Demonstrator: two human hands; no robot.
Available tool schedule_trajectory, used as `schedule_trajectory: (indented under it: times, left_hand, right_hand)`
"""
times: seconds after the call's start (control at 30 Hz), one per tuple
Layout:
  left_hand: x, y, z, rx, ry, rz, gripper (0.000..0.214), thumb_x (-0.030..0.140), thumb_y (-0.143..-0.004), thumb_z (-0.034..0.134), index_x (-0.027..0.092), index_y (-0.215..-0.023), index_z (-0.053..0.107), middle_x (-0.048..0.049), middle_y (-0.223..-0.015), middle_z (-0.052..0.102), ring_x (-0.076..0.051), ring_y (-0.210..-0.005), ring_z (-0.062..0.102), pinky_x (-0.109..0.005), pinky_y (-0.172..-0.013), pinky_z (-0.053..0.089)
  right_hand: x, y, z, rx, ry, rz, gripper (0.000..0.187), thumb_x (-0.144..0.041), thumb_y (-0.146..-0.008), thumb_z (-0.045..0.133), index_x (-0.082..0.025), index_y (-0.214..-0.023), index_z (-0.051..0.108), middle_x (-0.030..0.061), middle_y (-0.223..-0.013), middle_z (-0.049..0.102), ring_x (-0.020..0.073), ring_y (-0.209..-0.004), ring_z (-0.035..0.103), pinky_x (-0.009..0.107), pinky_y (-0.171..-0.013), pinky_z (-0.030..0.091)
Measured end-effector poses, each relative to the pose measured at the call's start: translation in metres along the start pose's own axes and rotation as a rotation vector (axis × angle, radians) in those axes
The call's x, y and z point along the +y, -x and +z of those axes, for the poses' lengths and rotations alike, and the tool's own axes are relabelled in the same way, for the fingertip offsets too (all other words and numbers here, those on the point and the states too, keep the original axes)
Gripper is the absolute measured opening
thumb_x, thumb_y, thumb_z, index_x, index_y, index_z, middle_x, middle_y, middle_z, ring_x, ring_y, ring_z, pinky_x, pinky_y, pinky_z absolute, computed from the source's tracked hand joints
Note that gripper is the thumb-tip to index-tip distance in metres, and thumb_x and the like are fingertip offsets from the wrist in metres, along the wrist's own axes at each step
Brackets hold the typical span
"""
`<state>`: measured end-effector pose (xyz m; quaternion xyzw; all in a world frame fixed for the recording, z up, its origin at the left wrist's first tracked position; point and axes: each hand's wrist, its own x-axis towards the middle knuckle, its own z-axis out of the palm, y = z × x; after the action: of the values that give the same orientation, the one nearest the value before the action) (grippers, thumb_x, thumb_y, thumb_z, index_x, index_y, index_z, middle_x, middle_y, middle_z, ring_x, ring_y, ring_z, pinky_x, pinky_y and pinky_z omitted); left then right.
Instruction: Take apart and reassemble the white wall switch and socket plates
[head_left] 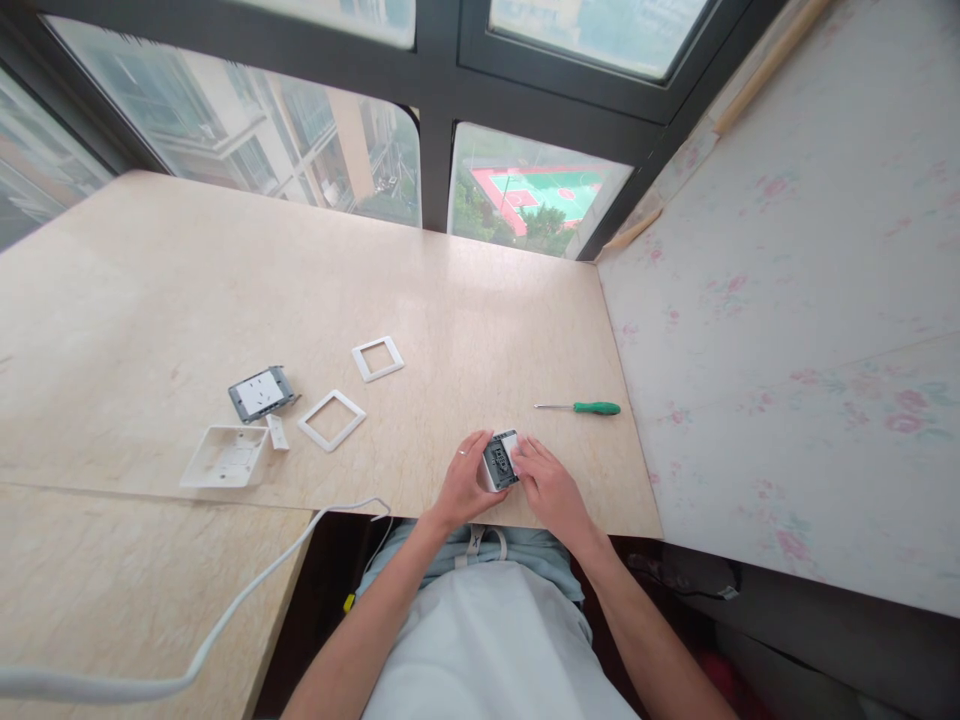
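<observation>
Both my hands hold a small grey and white socket module [500, 460] just above the near edge of the beige stone counter [225, 280]. My left hand [465, 485] grips its left side, thumb on top, a ring on one finger. My right hand [546, 482] closes on its right side, fingertips on the white edge. The module's dark back faces up toward me.
A green-handled screwdriver [581, 408] lies to the right of my hands. To the left lie two white square frames [377, 359] [331, 420], another grey socket module [261, 393], a white box cover [225, 457] and a small white clip [277, 432]. A white cable [225, 620] runs over the counter edge.
</observation>
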<state>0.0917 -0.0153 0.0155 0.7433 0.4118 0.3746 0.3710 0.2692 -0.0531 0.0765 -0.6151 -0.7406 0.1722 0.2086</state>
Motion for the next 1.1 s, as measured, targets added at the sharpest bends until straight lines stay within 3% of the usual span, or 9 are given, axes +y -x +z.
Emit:
schedule_trajectory:
  times: [0.33,0.7,0.9,1.1]
  left_hand:
    - [0.0,-0.002,0.001,-0.01,0.003,-0.014,0.087,0.032,-0.071,0.079,0.02,-0.145,0.035,-0.0155,-0.141,0.049,-0.032,-0.134,0.045,-0.051,-0.111,0.04]
    - [0.002,-0.005,-0.001,-0.018,0.024,-0.014,0.083,0.033,-0.074,0.075,0.018,-0.145,0.035,-0.0163,-0.14,0.048,-0.031,-0.133,0.046,-0.049,-0.111,0.041]
    - [0.0,-0.005,0.0,-0.027,0.004,-0.013,0.084,0.035,-0.074,0.076,0.021,-0.145,0.034,-0.0153,-0.142,0.048,-0.032,-0.135,0.045,-0.051,-0.111,0.042]
    - [0.0,-0.007,0.005,-0.04,-0.086,0.042,0.085,0.041,-0.079,0.073,0.022,-0.148,0.027,-0.0148,-0.144,0.049,-0.032,-0.138,0.044,-0.056,-0.119,0.029]
  right_hand:
    - [-0.003,-0.004,0.004,-0.062,0.156,0.001,0.039,-0.014,-0.097,0.039,-0.018,-0.127,0.064,0.0141,-0.139,0.059,0.0292,-0.133,0.053,0.055,-0.108,0.043]
    - [-0.002,0.012,0.011,-0.124,0.141,0.005,0.051,-0.032,-0.099,0.046,-0.016,-0.147,0.043,0.0154,-0.156,0.038,0.0323,-0.144,0.036,0.057,-0.113,0.037]
    - [0.008,0.011,0.008,-0.14,-0.005,0.005,0.053,-0.034,-0.099,0.047,-0.021,-0.15,0.04,0.0145,-0.157,0.036,0.0313,-0.145,0.034,0.059,-0.115,0.033]
    - [0.019,0.018,0.004,-0.115,-0.288,0.08,0.058,-0.037,-0.097,0.051,-0.027,-0.152,0.035,0.0084,-0.161,0.029,0.025,-0.149,0.027,0.053,-0.121,0.026]
